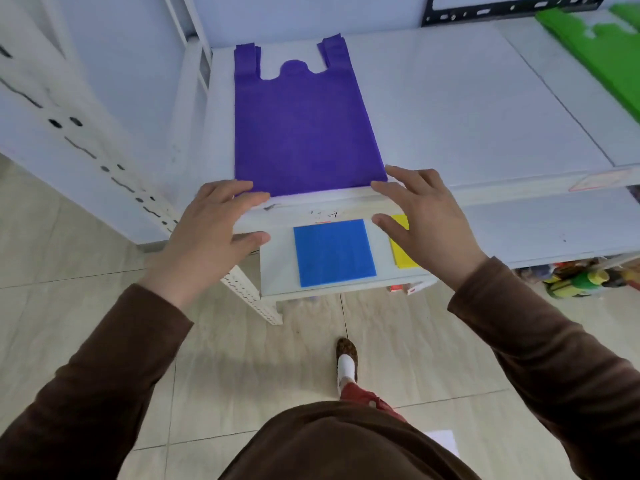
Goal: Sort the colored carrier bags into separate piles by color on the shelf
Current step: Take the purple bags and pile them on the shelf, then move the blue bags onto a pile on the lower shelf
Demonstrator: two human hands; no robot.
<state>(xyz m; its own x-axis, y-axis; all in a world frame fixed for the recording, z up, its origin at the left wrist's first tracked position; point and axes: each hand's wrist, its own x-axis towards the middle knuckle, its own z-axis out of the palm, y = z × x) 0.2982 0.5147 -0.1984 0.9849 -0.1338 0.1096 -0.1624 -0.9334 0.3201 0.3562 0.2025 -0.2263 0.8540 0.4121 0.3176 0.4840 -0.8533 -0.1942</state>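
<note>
Nearby, blue square (334, 252) and yellow square (401, 242) on lower shelf (277, 268), yellow partly behind right hand (420, 216). Green bags (595, 46) far right. Purple bags (301, 123) flat on white shelf (467, 109). Left hand (211, 225) and right hand spread at front edge, gripping nothing. Tiled floor (259, 358).

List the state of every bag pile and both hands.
purple bags: flat stack on the top shelf, handles pointing away
green bags: flat, far right of the shelf
blue bags: folded square, lower shelf
yellow bags: folded, partly hidden
left hand: open
right hand: open
</note>
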